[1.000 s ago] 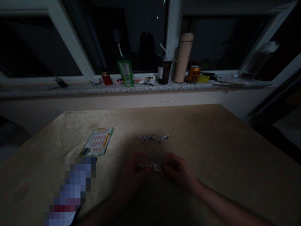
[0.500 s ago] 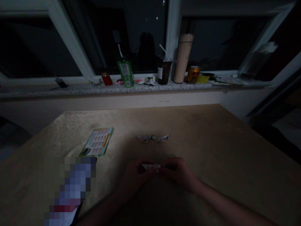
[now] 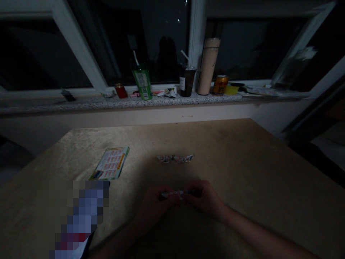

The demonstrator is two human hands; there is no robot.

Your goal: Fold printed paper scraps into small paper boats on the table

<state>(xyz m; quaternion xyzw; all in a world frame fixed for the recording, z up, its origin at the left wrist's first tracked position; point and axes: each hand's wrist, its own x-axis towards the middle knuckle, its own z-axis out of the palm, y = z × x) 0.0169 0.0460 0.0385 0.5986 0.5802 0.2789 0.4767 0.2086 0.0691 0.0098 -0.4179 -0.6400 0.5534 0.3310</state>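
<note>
Folded paper (image 3: pixel 171 194), right of the printed card (image 3: pixel 111 162), is pinched by the nearly closed left hand (image 3: pixel 154 204) and right hand (image 3: pixel 207 198) over a brown tabletop (image 3: pixel 242 165); beyond the card, a cluttered windowsill (image 3: pixel 167 103).

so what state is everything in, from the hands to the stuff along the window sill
left hand, pinching the folded paper
right hand, pinching its other end
folded paper, held between both hands
two folded pieces, lying end to end
printed card, lying flat
green cup, upright
dark cup, upright
flask, upright
can, upright
red jar, upright
</note>
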